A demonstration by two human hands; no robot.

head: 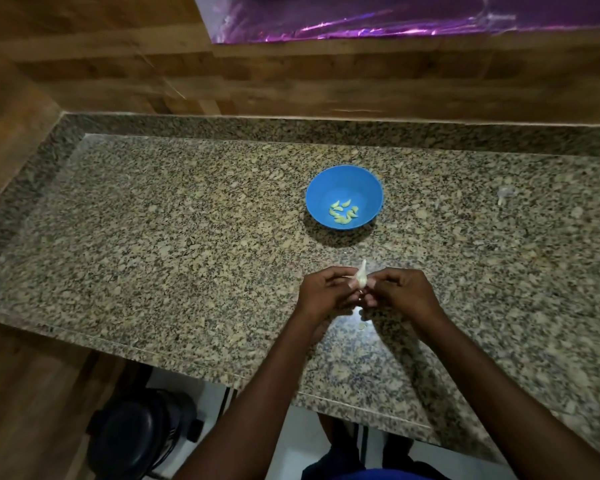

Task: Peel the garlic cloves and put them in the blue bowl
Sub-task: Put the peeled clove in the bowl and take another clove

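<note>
A blue bowl (361,178) stands on the granite counter (153,237) with several peeled pale-green garlic cloves (343,212) inside. Nearer to me, above the counter, my left hand (324,292) and my right hand (400,289) meet around one garlic clove (361,276) still in its white papery skin. The fingertips of both hands pinch it, and its pointed tip sticks up between them. A small pale piece (362,326) lies on the counter just below my hands; whether it is skin or garlic is unclear.
A scrap of white garlic skin (504,195) lies at the right of the counter. Wood-panel walls close the back and left. A purple shiny sheet (395,19) hangs at the top. A black bin-like object (139,434) stands on the floor below the counter's front edge.
</note>
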